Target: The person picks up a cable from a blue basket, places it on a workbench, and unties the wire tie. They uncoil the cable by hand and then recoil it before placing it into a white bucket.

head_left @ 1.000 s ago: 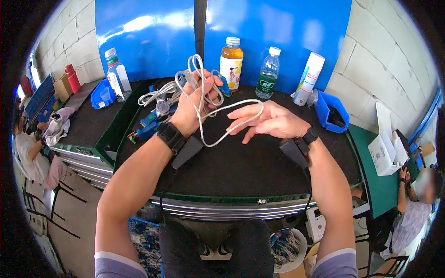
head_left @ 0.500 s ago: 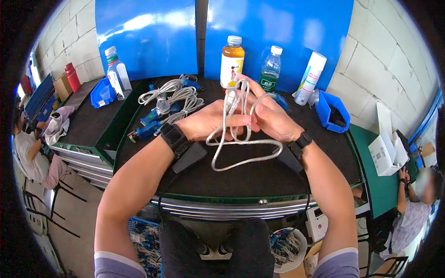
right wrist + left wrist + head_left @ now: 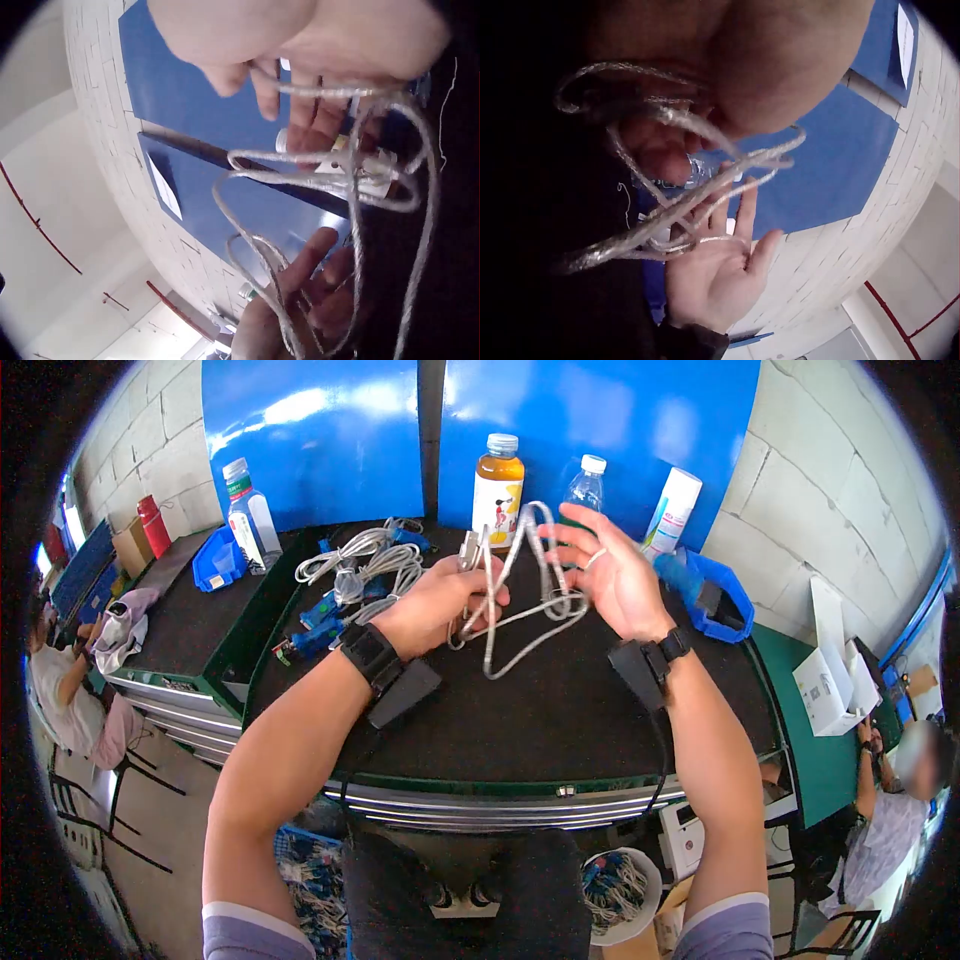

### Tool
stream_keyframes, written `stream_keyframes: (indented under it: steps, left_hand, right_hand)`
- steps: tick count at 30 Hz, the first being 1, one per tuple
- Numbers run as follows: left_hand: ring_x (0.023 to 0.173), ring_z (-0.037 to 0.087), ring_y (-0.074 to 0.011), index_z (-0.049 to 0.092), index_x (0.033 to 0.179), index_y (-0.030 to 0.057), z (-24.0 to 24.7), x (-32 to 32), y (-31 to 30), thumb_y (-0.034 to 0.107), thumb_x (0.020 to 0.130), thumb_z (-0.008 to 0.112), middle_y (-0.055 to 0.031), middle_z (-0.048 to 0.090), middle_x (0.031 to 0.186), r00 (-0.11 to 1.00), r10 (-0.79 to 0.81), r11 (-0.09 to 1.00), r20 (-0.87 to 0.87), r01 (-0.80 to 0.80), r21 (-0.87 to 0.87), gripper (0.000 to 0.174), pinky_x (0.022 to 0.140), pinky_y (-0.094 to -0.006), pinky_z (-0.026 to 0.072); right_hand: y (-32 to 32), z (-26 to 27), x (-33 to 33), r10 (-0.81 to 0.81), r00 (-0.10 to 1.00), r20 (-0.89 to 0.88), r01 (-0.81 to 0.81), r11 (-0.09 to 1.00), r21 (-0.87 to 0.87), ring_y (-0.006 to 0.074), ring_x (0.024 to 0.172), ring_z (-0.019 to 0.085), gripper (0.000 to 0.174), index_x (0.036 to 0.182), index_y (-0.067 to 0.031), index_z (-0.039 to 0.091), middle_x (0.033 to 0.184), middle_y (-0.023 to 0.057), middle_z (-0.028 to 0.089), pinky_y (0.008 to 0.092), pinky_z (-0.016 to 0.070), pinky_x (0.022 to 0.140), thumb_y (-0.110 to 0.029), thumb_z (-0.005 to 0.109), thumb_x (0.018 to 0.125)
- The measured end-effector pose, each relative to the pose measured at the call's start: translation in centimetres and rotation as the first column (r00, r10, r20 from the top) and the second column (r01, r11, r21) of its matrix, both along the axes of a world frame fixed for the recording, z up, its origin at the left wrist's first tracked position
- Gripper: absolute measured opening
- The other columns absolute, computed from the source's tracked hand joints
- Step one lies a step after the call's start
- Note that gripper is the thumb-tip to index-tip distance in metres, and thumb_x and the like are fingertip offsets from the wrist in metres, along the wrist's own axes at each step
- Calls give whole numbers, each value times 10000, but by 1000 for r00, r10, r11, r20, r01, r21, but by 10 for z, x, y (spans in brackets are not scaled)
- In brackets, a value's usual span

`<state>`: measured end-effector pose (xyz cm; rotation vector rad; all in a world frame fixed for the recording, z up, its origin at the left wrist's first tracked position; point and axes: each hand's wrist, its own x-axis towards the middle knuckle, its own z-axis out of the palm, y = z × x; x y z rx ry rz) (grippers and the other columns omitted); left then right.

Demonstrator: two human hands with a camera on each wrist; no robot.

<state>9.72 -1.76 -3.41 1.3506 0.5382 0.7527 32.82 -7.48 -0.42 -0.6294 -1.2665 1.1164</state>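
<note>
Curled fingers of my left hand [image 3: 435,608] grip the pale braided cable [image 3: 502,622], and a grey connector [image 3: 468,550] sticks up beside them. My right hand [image 3: 622,585] is raised palm inward with its fingers extended, and a strand of cable runs across them. Between both hands hang loose loops, also seen in the right wrist view as cable [image 3: 356,225]. A blurred blue connector [image 3: 680,575] shows just beyond the right hand. The left wrist view has the right palm [image 3: 716,281] behind the cable strands.
Coiled cables with blue connectors [image 3: 322,622] lie left on the black mat [image 3: 520,740]. Behind the hands stand a juice bottle [image 3: 498,495], a clear bottle [image 3: 586,485] and a white spray can [image 3: 672,510]. A blue bin [image 3: 735,600] sits at right; a person is at each side.
From being close together half a second ago, the hands have moved apart, the right one outward and its fingers spreading. The cable loops have stretched between them, and the blue connector has swung right.
</note>
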Motion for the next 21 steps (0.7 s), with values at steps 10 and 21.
stream_keyframes:
  steps: [10, 21]
  left_hand:
    - [653, 530, -104, 552, 1036, 58, -2, 2, -5, 217, 973, 578, -4, 554, 768, 956, -213, 939, -202, 258, 229, 172, 566, -257, 424]
    - [674, 452, -51, 558, 1074, 91, 3, 4, -1, 239, 973, 612, 49, 501, 797, 997, -52, 988, 48, 45, 145, 188, 583, -228, 354]
  right_hand:
    - [2, -15, -23, -83, 805, 587, -9, 988, 153, 21, 688, 478, 317, 1134, -64, 673, 800, -63, 590, 196, 346, 590, -282, 722, 908]
    - [-3, -2, 4, -425, 836, 347, 475, 878, -67, 53, 552, 400, 256, 839, -100, 605, 625, -59, 450, 245, 306, 507, -335, 649, 931]
